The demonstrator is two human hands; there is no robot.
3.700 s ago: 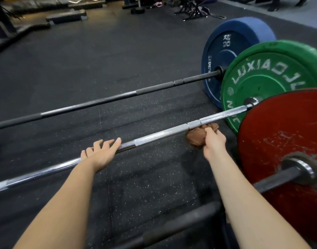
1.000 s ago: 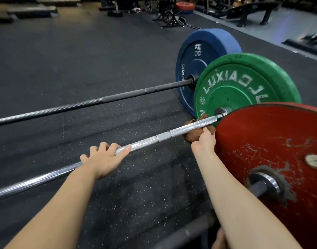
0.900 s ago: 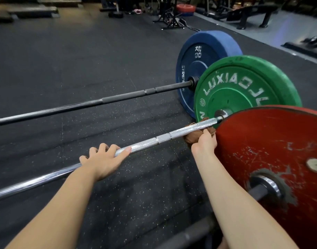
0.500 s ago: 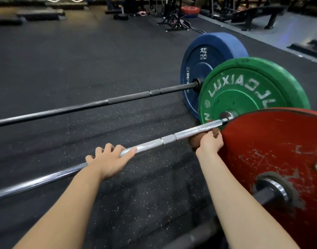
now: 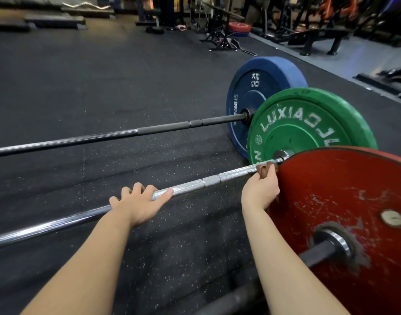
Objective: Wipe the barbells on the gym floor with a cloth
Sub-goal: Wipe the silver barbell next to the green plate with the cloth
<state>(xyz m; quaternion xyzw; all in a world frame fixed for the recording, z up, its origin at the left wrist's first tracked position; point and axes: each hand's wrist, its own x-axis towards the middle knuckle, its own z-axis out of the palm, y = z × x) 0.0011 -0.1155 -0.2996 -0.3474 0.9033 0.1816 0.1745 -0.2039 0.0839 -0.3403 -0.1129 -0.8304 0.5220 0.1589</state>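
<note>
Beside red plate (image 5: 342, 189), right hand (image 5: 259, 192) seemingly wraps cloth (image 5: 263, 170) round bar (image 5: 213, 180).

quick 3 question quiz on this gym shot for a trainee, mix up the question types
1. True or false: the left hand rests on the silver bar.
2. Which plate does the silver bar carry? A blue, B green, C red.
3. Which hand holds the brown cloth against that bar?

Key: 1 true; 2 B, the green plate; 3 the right hand.
</note>
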